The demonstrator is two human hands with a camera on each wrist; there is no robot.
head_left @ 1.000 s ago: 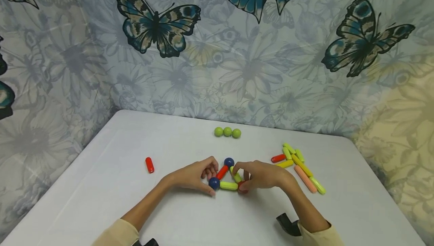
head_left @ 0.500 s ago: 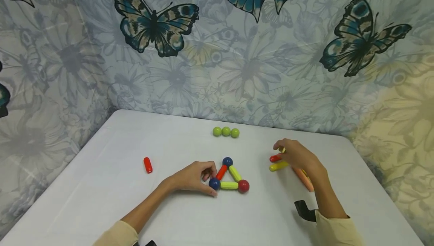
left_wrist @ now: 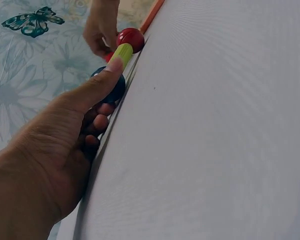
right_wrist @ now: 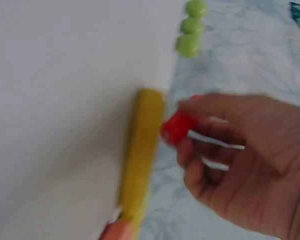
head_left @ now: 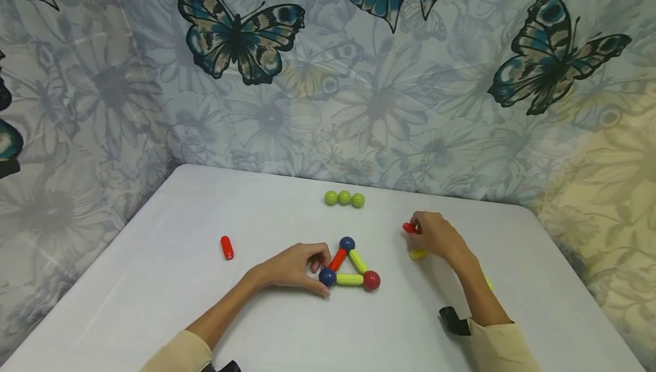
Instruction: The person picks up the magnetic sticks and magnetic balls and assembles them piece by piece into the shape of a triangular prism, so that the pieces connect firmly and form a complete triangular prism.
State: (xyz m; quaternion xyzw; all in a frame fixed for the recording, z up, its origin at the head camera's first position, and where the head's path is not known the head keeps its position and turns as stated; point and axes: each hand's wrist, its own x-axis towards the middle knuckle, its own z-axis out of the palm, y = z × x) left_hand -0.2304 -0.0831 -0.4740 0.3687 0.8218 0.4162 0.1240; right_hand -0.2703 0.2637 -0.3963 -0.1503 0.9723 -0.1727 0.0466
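The left hand gripped the blue ball at the near left corner of the triangle, seemingly steadying it, while the right hand pinched a red rod toward the right of the desk.

Soft, fairly even light reaches my table in the head view, where things look reasonably sharp. Pale, soft-edged shadows lie by my left hand and right forearm. The left wrist view renders my left hand dim, with a small glint on the red ball. The right wrist view is blurred: the yellow stick has smeared edges, a fuzzy shadow beside it, and the green balls look soft.
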